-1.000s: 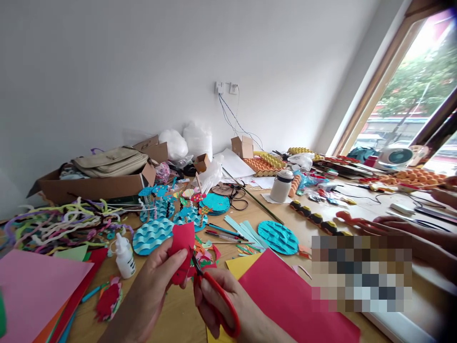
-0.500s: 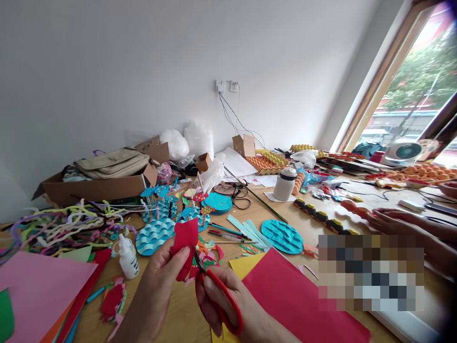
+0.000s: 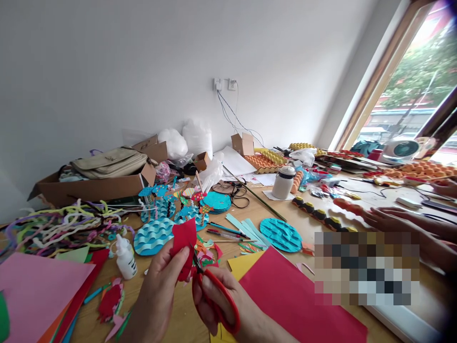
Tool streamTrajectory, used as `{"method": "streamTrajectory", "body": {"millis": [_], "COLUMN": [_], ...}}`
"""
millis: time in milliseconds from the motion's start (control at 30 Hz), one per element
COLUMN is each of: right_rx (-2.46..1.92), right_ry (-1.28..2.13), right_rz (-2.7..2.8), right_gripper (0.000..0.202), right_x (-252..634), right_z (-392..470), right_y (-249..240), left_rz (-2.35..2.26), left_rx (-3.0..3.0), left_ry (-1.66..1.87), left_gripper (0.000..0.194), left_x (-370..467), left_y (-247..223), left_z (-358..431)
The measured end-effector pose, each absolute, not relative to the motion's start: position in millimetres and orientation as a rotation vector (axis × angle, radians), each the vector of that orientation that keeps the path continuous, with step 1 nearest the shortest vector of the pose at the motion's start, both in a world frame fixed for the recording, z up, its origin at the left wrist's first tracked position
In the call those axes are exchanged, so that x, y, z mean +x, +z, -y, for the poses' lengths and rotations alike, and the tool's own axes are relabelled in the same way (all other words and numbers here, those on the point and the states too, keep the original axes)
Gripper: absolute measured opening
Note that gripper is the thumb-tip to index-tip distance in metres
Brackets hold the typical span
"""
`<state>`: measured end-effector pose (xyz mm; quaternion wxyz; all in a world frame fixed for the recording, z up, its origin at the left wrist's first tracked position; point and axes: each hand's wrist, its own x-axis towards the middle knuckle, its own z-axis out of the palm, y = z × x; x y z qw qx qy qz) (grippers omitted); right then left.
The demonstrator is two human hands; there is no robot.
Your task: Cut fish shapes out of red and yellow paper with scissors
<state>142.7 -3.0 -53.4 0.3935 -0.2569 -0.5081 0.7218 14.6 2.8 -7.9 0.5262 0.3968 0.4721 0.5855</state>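
Note:
My left hand [image 3: 160, 274] pinches a small piece of red paper [image 3: 184, 234] between thumb and fingers, holding it up above the table. My right hand [image 3: 223, 295] grips red-handled scissors [image 3: 233, 309], fingers through the loops. The dark blades meet the right edge of the red paper; their tips are partly hidden by it. Behind the hands lie colourful paper scraps [image 3: 209, 257]. A large red sheet [image 3: 296, 295] rests on the table to the right of my right hand, over a yellow sheet [image 3: 235, 267].
At left are a white glue bottle [image 3: 125, 259], pink paper [image 3: 43, 290] and tangled pipe cleaners [image 3: 71, 221]. Wavy blue discs [image 3: 153, 237] and pens [image 3: 228, 234] lie ahead. A white jar [image 3: 283, 183] stands farther back. Another person's hands [image 3: 389, 219] touch a painted egg-carton strip [image 3: 350, 207] at right.
The view has shifted slightly. My hands, the red paper and the scissors keep nearly the same pose. Another hand now shows at the far right edge.

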Motion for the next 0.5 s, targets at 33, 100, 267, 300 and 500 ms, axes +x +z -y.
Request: {"method": "streamTrajectory", "body": {"millis": [33,100,267,300,500], "right_rx": [-0.65,-0.658,-0.665,-0.662,-0.638], "right_ry": [1.833,1.835,1.829,1.825,1.799], "right_rz": [1.286,1.28,1.277,1.281,1.296], "right_gripper": [0.048,0.048,0.048,0.048,0.05], "right_x": [142.6,142.6,142.8,142.7,142.3], "right_z": [2.8,2.4,3.2,3.6,5.1], "right_y": [-53.8,-53.8,-51.7,-51.6,-54.5], "left_rz": [-1.122,-1.112,-1.115,-1.115,-1.09], "left_rx": [0.949,0.95,0.884,0.864,0.822], "left_ry": [1.397,1.392,1.418,1.426,1.463], "left_gripper": [0.021,0.021,0.022,0.023,0.025], "left_x": [14.5,14.6,17.2,18.0,22.7], "left_y": [-8.8,-10.3,-11.7,-11.4,-5.3], "left_z": [-3.0,-3.7,-4.4,-4.4,-2.3]}}
